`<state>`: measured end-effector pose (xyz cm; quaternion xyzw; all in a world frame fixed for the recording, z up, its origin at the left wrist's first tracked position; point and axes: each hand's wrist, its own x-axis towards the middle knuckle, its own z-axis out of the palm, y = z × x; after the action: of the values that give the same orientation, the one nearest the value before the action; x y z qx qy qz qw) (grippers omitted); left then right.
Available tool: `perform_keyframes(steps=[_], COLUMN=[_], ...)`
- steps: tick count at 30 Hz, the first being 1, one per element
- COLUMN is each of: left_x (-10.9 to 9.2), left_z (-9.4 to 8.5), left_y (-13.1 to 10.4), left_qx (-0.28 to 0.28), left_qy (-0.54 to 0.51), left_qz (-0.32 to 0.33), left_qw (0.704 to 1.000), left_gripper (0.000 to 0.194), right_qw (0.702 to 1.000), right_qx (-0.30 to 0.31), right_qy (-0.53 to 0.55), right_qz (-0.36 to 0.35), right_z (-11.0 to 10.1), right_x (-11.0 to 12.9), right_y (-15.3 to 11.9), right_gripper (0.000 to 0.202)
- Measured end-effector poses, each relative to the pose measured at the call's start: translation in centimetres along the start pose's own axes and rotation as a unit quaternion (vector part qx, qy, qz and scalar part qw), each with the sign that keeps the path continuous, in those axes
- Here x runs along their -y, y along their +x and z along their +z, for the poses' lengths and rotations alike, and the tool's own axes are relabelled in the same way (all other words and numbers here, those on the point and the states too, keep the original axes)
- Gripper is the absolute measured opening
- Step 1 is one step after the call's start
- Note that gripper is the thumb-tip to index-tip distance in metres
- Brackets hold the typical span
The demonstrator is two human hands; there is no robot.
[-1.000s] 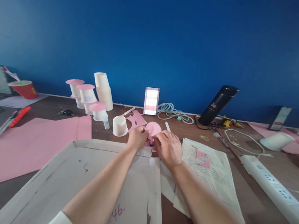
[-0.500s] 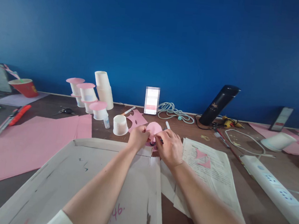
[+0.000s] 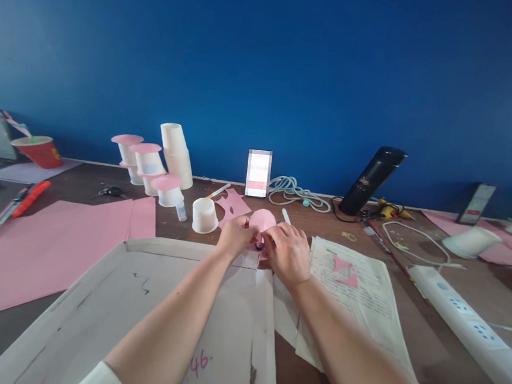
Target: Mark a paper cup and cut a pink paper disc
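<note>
A round pink paper piece stands between my two hands, just beyond the far edge of the cardboard box lid. My left hand pinches it at its left lower side, the fingers closed. From the right, my right hand has thumb and fingertips pinched at the same paper. A small dark thing shows below the fingertips, too hidden to name. Left of my hands stands a white paper cup. Behind them lies a cut-out pink paper scrap.
The cardboard lid lies under my left forearm. Printed sheets with pink triangles lie to the right, beside a power strip. At the left are pink sheets, a utility knife and pink-topped cups. A black flask stands behind.
The view has shifted slightly. Both hands keep their pinch on the pink paper circle, with hardly any visible movement.
</note>
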<state>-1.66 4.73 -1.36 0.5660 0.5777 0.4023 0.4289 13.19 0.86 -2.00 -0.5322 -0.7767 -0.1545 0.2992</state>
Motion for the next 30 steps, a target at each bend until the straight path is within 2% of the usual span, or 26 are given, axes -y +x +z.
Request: perform_keyframes(steps=[6, 21, 24, 30], left_x=[-0.22, -0.63, -0.42, 0.17], left_z=[-0.16, -0.12, -0.13, -0.14], left_y=[-0.15, -0.42, -0.26, 0.13], left_qx=[0.016, -0.017, -0.022, -0.017], left_qy=[0.001, 0.004, -0.008, -0.032], left_qz=[0.000, -0.012, -0.011, -0.012], left_qw=[1.000, 1.000, 1.000, 0.999], left_gripper=[0.007, 0.008, 0.008, 0.007], right_qw=[1.000, 0.996, 0.997, 0.996], right_qx=[-0.006, 0.008, 0.002, -0.058], right_qy=[-0.011, -0.062, -0.061, 0.032], right_qz=[-0.019, -0.067, -0.048, 0.059], right_z=[-0.19, -0.86, -0.87, -0.70], right_x=[0.05, 0.62, 0.67, 0.59], right_y=[0.10, 0.18, 0.16, 0.04], right_gripper=[0.021, 0.013, 0.017, 0.015])
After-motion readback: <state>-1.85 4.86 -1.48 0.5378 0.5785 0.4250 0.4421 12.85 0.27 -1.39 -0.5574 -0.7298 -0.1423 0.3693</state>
